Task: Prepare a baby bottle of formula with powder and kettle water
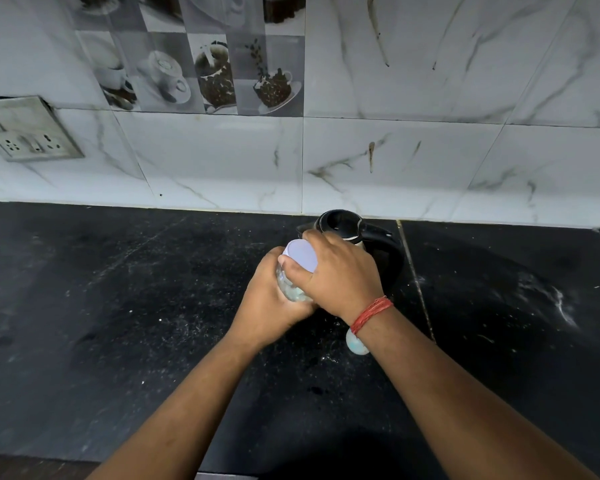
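A clear jar (pixel 289 289) with a pale lilac lid (pixel 301 255) is held over the black counter (pixel 118 306) in the middle of the view. My left hand (pixel 269 306) grips the jar's glass body from the left and below. My right hand (pixel 336 275) grips the lid, fingers curled round its rim. A black kettle (pixel 357 233) stands right behind my hands, near the wall, its lid open. A small pale blue-white object (pixel 356 344) lies on the counter, mostly hidden under my right wrist; I cannot tell what it is.
A marble-look tiled wall (pixel 395 161) runs behind the counter. A socket plate (pixel 28 133) is set in the wall at the far left. White powder smears (pixel 555 299) mark the counter to the right. A counter seam (pixel 416 282) runs beside the kettle.
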{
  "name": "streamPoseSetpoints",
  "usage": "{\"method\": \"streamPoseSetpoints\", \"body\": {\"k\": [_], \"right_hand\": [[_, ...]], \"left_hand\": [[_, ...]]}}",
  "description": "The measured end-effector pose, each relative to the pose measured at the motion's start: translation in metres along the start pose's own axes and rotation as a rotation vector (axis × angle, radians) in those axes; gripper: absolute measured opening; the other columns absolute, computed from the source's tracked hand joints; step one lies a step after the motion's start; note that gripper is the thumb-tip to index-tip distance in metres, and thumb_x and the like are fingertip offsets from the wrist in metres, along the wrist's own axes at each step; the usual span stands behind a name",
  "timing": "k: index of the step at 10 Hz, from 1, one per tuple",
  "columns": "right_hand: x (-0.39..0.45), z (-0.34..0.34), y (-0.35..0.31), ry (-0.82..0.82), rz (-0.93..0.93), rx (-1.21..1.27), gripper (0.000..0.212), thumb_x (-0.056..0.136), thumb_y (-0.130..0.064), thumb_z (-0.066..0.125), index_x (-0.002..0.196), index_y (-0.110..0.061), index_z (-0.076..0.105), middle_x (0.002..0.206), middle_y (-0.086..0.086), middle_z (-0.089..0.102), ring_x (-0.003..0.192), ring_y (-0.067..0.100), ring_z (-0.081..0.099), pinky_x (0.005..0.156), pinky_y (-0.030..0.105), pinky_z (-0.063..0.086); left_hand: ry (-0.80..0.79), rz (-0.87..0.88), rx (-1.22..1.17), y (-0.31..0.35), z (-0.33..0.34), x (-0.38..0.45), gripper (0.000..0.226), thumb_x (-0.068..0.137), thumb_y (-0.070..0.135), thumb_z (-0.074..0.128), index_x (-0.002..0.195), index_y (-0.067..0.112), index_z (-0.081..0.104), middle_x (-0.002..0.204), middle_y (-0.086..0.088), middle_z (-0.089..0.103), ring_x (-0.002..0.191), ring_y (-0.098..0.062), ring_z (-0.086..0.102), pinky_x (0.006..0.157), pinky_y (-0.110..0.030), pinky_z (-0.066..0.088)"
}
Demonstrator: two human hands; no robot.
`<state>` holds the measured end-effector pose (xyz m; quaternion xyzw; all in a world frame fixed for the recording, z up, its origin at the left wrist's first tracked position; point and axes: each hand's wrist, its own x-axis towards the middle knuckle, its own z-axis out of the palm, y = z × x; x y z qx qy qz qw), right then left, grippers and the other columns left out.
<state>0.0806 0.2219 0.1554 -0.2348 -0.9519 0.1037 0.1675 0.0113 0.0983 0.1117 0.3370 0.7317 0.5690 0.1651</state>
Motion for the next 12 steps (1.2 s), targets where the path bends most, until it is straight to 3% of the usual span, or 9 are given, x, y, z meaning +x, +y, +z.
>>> {"method": "streamPoseSetpoints", "body": {"k": [2,3,4,5,7,8,10,11,12], "right_hand": [[-0.012,0.024,0.001,-0.106,0.002,0.237,0.082,0.086,-0.07,0.055,0.15,-0.022,0.039,0.139,0.005,0.046,0.124,0.029,0.053,0.098,0.039,0.047],[-0.023,0.04,0.002,-0.124,-0.022,0.269,0.078,0.085,-0.056,0.068,0.148,-0.02,0.039,0.135,0.006,0.046,0.125,0.029,0.05,0.1,0.04,0.047],[-0.036,0.06,0.001,-0.17,-0.039,0.291,0.071,0.084,-0.044,0.072,0.145,-0.018,0.045,0.133,0.005,0.047,0.126,0.028,0.048,0.105,0.041,0.045],[-0.046,0.082,0.003,-0.248,-0.02,0.333,0.067,0.088,-0.038,0.07,0.146,-0.015,0.044,0.138,0.005,0.046,0.132,0.028,0.045,0.109,0.041,0.043],[-0.06,0.104,0.006,-0.32,0.031,0.37,0.063,0.093,-0.03,0.066,0.149,-0.014,0.042,0.142,0.004,0.044,0.135,0.023,0.044,0.111,0.034,0.039],[-0.065,0.108,0.007,-0.341,0.034,0.362,0.063,0.092,-0.024,0.066,0.149,-0.015,0.041,0.143,0.005,0.044,0.133,0.024,0.046,0.111,0.038,0.041],[-0.068,0.114,0.007,-0.335,0.012,0.349,0.065,0.089,-0.021,0.066,0.149,-0.018,0.04,0.143,0.003,0.043,0.129,0.028,0.051,0.105,0.047,0.046],[-0.069,0.115,0.01,-0.32,-0.033,0.32,0.067,0.089,-0.022,0.066,0.15,-0.02,0.038,0.146,0.001,0.039,0.128,0.028,0.052,0.101,0.048,0.05],[-0.066,0.103,0.011,-0.295,-0.074,0.264,0.075,0.091,-0.032,0.065,0.156,-0.027,0.028,0.157,0.0,0.027,0.136,0.025,0.047,0.1,0.044,0.052]], "left_hand": [[-0.072,-0.025,0.009,-0.03,-0.011,0.0,0.086,0.076,0.015,0.089,0.138,0.035,0.033,0.134,0.008,0.053,0.117,0.005,0.058,0.091,-0.017,0.053],[-0.038,-0.034,0.079,-0.054,-0.013,-0.006,0.084,0.068,0.045,0.084,0.132,0.056,0.032,0.14,0.011,0.039,0.132,-0.002,0.044,0.106,-0.02,0.043],[-0.031,-0.088,0.113,-0.076,-0.014,-0.015,0.083,0.06,0.056,0.077,0.128,0.061,0.031,0.137,0.009,0.034,0.133,-0.007,0.038,0.107,-0.018,0.036],[-0.037,-0.125,0.125,-0.092,-0.012,-0.023,0.083,0.059,0.054,0.078,0.128,0.056,0.033,0.137,0.007,0.035,0.134,-0.011,0.037,0.108,-0.022,0.035],[-0.078,-0.171,0.149,-0.119,-0.008,-0.031,0.088,0.058,0.058,0.076,0.137,0.043,0.039,0.141,0.002,0.04,0.129,-0.003,0.035,0.098,-0.003,0.031],[-0.099,-0.203,0.153,-0.126,-0.007,-0.032,0.094,0.059,0.055,0.078,0.143,0.034,0.042,0.143,0.002,0.04,0.13,-0.002,0.035,0.096,0.005,0.028],[-0.098,-0.22,0.158,-0.132,-0.009,-0.034,0.098,0.064,0.043,0.083,0.15,0.025,0.039,0.146,0.001,0.037,0.133,-0.003,0.034,0.105,-0.007,0.029],[-0.099,-0.206,0.189,-0.138,-0.009,-0.036,0.105,0.063,0.053,0.083,0.153,0.025,0.035,0.148,0.005,0.034,0.138,-0.006,0.031,0.115,-0.025,0.031],[-0.064,-0.193,0.259,-0.136,-0.016,-0.036,0.12,0.063,0.059,0.082,0.159,0.02,0.022,0.152,0.011,0.024,0.144,-0.007,0.022,0.119,-0.03,0.022]]}}
